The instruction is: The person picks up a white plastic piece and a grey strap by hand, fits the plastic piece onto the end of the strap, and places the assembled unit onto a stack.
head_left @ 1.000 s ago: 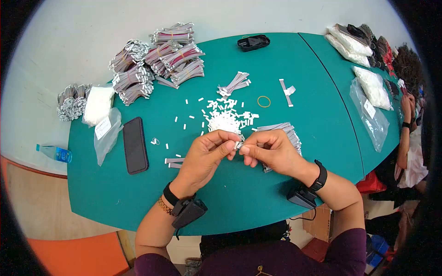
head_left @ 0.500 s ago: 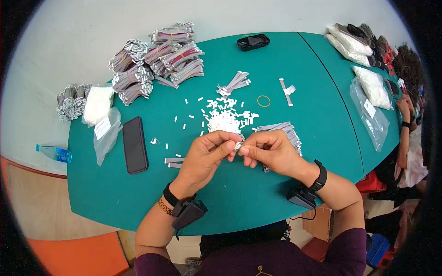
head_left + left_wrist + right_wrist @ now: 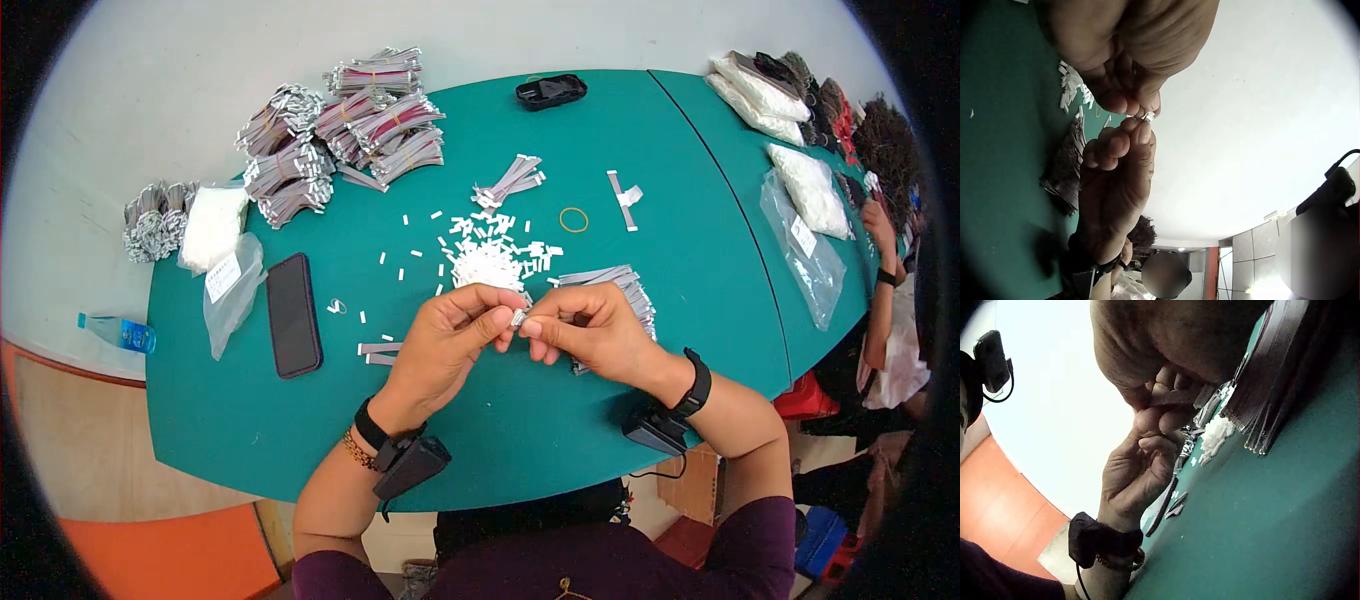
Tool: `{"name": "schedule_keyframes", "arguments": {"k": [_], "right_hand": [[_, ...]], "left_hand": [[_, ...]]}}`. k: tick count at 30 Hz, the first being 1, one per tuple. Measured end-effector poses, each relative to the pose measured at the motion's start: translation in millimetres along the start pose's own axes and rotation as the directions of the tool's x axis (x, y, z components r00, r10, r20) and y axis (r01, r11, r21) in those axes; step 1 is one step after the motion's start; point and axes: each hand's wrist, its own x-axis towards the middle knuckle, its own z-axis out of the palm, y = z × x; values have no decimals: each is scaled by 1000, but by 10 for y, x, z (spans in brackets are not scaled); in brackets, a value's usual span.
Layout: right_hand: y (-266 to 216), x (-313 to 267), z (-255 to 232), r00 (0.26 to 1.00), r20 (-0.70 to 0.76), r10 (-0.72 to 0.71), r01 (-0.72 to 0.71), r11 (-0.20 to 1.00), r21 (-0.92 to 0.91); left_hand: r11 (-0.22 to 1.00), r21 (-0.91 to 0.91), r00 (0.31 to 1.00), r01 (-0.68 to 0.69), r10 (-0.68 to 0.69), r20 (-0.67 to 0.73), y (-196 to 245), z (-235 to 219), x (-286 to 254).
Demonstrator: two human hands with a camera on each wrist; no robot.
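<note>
Fingertip to fingertip over the table, both hands work on one small piece in the head view. My left hand (image 3: pixel 455 335) pinches a small white connector (image 3: pixel 518 318) between thumb and forefinger. My right hand (image 3: pixel 590 328) pinches a short grey ribbon cable (image 3: pixel 1175 397) whose end meets the connector; most of the cable is hidden by the fingers. Just beyond the fingertips lies a heap of small white plastic pieces (image 3: pixel 485 266). A stack of grey ribbon cables (image 3: pixel 625 290) lies partly under my right hand, and two loose ribbon cables (image 3: pixel 378 349) lie beside my left.
A phone (image 3: pixel 294 316), a bag of white pieces (image 3: pixel 214 230) and bundled ribbon cables (image 3: pixel 290 170) occupy the left side. Farther back are a small cable pile (image 3: pixel 508 182), a rubber band (image 3: pixel 573 220) and a black case (image 3: pixel 550 92). Another person's arm (image 3: pixel 878 300) shows at right.
The fingertips have shifted slightly around the white connector, which is turned a little. Both hands stay in the same place.
</note>
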Motion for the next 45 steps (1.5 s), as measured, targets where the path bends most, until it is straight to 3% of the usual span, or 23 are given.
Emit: {"name": "schedule_keyframes", "arguments": {"k": [45], "right_hand": [[-79, -37, 47, 999, -36, -23, 21, 998, -51]], "left_hand": [[1000, -1, 1000, -12, 12, -3, 5, 19, -8]]}}
